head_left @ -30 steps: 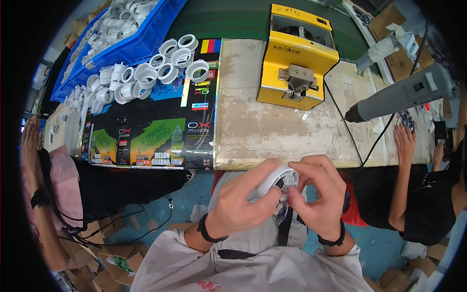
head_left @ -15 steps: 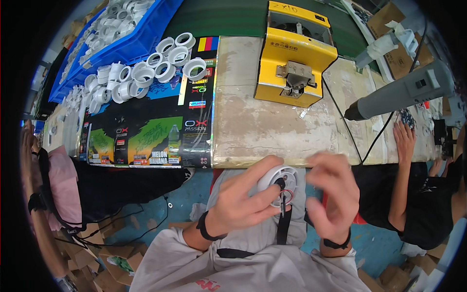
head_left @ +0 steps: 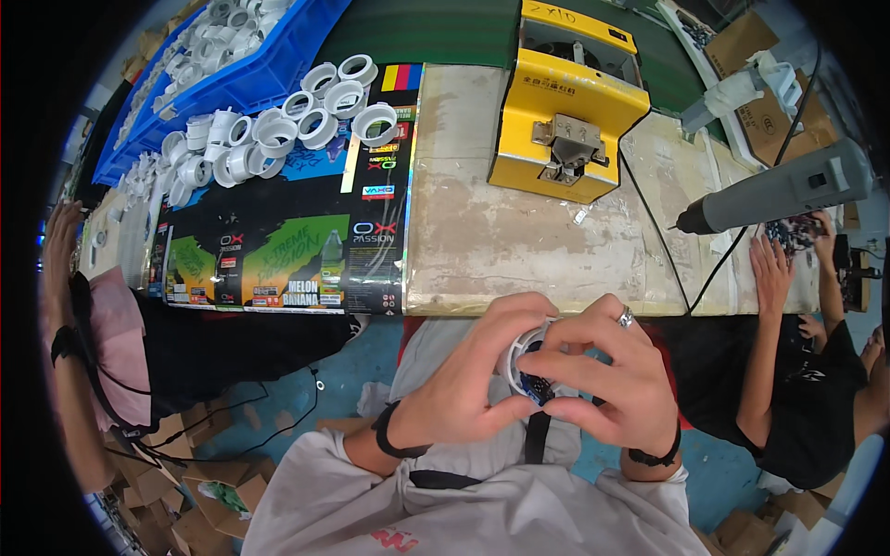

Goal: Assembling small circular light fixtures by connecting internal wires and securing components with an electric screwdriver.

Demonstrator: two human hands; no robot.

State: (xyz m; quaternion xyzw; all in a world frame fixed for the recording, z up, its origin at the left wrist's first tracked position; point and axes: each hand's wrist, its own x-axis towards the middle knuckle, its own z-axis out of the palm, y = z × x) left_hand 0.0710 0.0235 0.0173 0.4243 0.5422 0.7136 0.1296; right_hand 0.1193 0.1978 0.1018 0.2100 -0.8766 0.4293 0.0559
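Left hand (head_left: 464,389) cups a white round housing (head_left: 521,350) near the body, below the tabletop (head_left: 519,250) edge, right hand (head_left: 612,380) pinching a small dark part (head_left: 536,387) onto it; mid-fitting, next needs careful seating.

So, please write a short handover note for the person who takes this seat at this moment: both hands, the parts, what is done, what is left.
Left hand: grips the white round housing from the left, over the lap.
Right hand: fingers pinch a small dark blue part at the housing's lower edge.
Parts: loose white rings lie on the black printed sheet; more sit in the blue bin. The yellow machine stands on the bench; a grey power screwdriver hangs to the right.
Done: cannot tell how many.
Left: the blue part does not look seated yet.
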